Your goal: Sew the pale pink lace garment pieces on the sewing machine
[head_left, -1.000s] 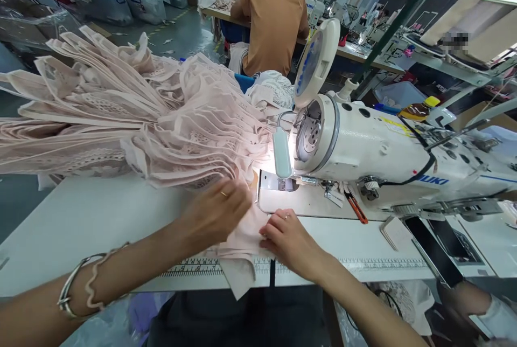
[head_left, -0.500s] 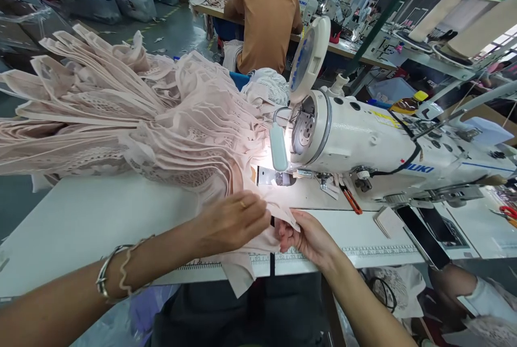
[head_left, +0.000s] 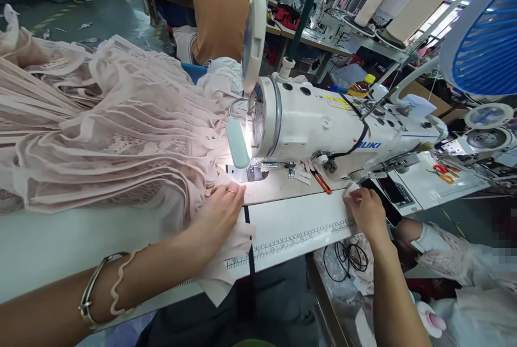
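Observation:
My left hand is closed on the edge of a pale pink lace garment, just in front of the sewing machine's lit needle plate. A loose flap of the same cloth hangs over the table's front edge. Further right, my right hand is pinched at a small stack of beige square pieces, mostly covered by the fingers. How many pieces it grips is hidden. Orange-handled thread snips lie by the base of the white sewing machine. A dark phone is partly behind the right hand.
A large heap of pale pink garments fills the left side. Along the table's front runs a printed ruler. A blue fan stands upper right. Red-handled scissors lie at the right. A person in a brown top sits ahead.
My right hand has let go of the pink cloth and moved right to the beige pieces. The left hand still grips the cloth near the machine. The view has turned right.

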Motion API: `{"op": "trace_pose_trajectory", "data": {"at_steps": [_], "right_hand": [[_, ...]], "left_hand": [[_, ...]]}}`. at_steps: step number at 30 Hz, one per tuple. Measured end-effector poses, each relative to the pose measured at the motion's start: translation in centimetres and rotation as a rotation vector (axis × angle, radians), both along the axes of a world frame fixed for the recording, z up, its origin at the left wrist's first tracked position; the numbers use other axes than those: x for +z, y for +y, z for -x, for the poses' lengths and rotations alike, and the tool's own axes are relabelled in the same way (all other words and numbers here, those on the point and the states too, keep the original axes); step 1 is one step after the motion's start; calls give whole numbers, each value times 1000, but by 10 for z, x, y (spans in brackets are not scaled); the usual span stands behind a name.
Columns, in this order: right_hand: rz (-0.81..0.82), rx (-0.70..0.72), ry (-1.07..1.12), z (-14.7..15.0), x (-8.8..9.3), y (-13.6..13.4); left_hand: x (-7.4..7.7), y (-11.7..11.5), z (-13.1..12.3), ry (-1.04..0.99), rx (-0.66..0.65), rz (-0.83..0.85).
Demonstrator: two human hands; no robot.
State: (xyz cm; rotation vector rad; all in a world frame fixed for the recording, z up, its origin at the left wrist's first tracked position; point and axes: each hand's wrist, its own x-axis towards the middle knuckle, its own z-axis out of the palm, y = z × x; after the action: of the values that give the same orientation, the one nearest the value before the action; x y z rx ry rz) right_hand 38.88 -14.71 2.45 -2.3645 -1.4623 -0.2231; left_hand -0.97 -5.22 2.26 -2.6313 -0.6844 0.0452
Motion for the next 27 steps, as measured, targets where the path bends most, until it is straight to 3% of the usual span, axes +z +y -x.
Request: {"op": "trace_pose_trajectory", "data": {"at_steps": [5,9,11,14,16,20,24,27], "right_hand": [[41,-13,7,-13,9,-3],[-228,-46,-259,25,7,4],[-260,173,-279,62,-2,14],[-151,676,-200,124,-17,35],[-50,834,-199,156,-23,51],[86,739,-31,177,-21,82],[201,599,436,164,-8,99],[255,584,494,158,-2,101]], "left_hand": [[-3,16,-14,-19,-125,-76],[-8,31,-11,-84,-175,-68],[-8,34,-9,-96,-207,-55],[-5,34,-11,-88,-198,-31],[-5,31,-15,-81,-217,-26],[-13,20,-17,-95,-188,-79],[-21,11,-14,-120,-66,-29],[-21,9,-13,-128,-73,-6]]}}
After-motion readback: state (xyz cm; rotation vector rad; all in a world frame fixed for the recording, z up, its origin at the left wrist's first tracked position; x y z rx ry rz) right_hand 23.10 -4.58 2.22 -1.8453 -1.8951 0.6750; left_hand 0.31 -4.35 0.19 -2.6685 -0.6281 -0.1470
